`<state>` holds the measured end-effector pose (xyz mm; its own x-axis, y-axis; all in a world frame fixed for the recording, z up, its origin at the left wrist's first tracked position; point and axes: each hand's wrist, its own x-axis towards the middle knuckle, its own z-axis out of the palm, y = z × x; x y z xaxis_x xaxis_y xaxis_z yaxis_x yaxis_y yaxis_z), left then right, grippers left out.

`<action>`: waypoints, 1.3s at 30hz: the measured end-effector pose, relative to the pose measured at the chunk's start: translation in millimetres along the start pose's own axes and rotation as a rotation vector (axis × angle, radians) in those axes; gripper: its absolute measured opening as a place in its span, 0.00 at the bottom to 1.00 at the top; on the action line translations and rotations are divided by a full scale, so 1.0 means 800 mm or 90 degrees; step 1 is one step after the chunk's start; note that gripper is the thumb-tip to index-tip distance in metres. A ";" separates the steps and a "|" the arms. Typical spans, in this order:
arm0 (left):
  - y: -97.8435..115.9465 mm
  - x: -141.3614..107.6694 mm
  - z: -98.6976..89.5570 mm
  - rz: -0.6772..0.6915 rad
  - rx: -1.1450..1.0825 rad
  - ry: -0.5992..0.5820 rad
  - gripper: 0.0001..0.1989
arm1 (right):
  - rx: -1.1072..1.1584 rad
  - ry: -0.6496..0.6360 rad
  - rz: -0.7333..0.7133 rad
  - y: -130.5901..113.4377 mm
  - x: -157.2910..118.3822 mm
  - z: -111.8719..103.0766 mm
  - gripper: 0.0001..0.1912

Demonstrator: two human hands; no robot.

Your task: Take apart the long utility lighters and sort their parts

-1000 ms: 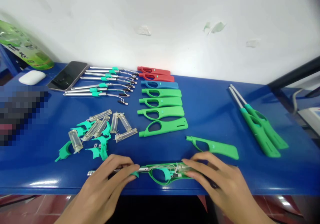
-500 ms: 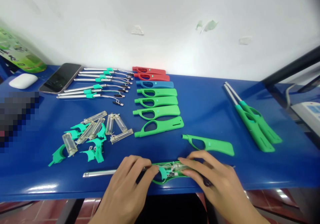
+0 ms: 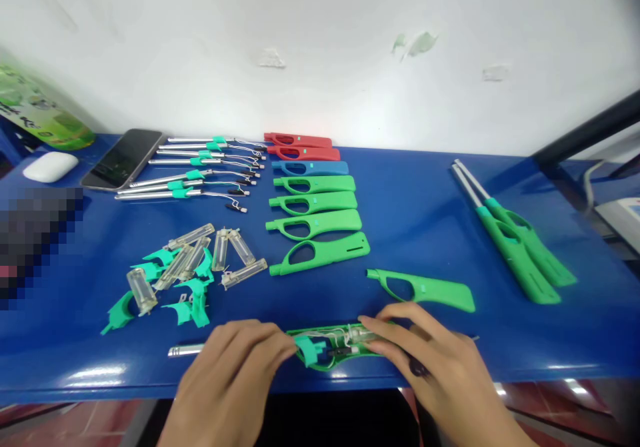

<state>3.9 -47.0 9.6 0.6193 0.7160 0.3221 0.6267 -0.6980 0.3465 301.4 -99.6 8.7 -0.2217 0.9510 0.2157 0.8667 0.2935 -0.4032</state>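
"Green lighter half-shell, hollow side up: where is it?"

"At the near edge of the blue table, between the two hands. With it as the dial's centre, a silver lighter tube points out at nine o'clock, partly covered by the left hand."

"What does that hand have?"

"Its fingertips meet at the left end of a turquoise trigger, apparently pinching it; the contact is partly hidden. Loose triggers and spare fuel tanks lie at ten, wired tubes at eleven, a row of half-shells at twelve."

"And the right hand?"

"Thumb and fingers clasp the shell's right part, around a clear fuel tank lying in it. Towards two sit a lone green half-shell and, farther out, two assembled lighters."

"How would the shell handle?"

"Light, stiff plastic, I'd judge, smooth enough to skid on that glossy top. Take it across both rims at the broad handle end; the thin guard loop likely flexes. The white wires look like the fragile part, so fingers should stay off them."
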 end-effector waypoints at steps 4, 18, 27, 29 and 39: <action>-0.021 0.007 -0.018 -0.123 0.065 0.116 0.08 | -0.010 0.011 -0.012 0.001 0.000 0.000 0.14; 0.040 0.040 0.037 0.060 -0.062 0.014 0.16 | -0.095 0.050 -0.070 -0.004 -0.002 -0.003 0.16; 0.034 0.042 0.046 0.080 -0.068 0.052 0.19 | -0.068 0.085 -0.081 -0.003 -0.006 -0.002 0.14; 0.034 0.043 0.046 0.080 -0.066 0.058 0.18 | -0.058 0.082 -0.079 -0.003 -0.005 -0.003 0.14; 0.036 0.045 0.049 0.091 -0.071 0.094 0.17 | -0.095 0.139 -0.060 -0.002 -0.001 -0.016 0.11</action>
<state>63.0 -42.1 -3.4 0.6166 0.6099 0.4979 0.4764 -0.7925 0.3809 305.7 -102.0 20.3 -0.2169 0.8720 0.4388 0.9066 0.3466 -0.2407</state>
